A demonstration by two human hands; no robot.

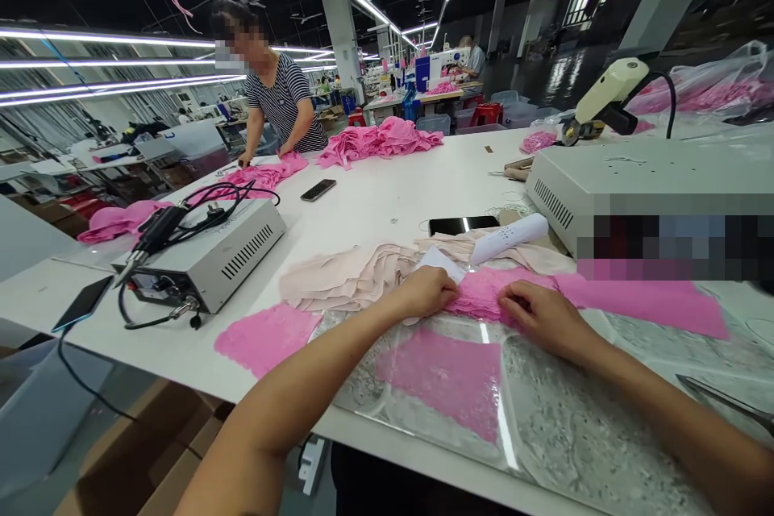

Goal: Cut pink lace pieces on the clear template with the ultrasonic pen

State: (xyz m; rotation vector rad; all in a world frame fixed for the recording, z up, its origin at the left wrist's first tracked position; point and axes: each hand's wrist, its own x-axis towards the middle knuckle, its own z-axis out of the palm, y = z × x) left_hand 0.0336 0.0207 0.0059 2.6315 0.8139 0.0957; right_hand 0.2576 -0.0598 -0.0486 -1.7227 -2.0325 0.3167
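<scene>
A stack of pink fabric pieces (477,296) lies across the far edge of a clear mat over a grey stone pattern. My left hand (428,292) is closed at the stack's left end, its fingertips pinching the fabric edge. On the near side, my right hand (544,316) has thumb and fingers pressed together on the same pink fabric. Cream fabric pieces (351,278) are layered just beyond my left forearm. Behind the stack rests a rolled white paper (511,239). One pink piece (451,379) shows on the mat between my arms, and another pink piece (269,336) lies left.
A grey metal box (223,254) with a cabled handheld tool stands left; a larger grey box (653,177) stands right. Phones (318,190) lie on the white table. Scissors (726,401) are near my right forearm. Across the table, a person (281,101) handles pink fabric.
</scene>
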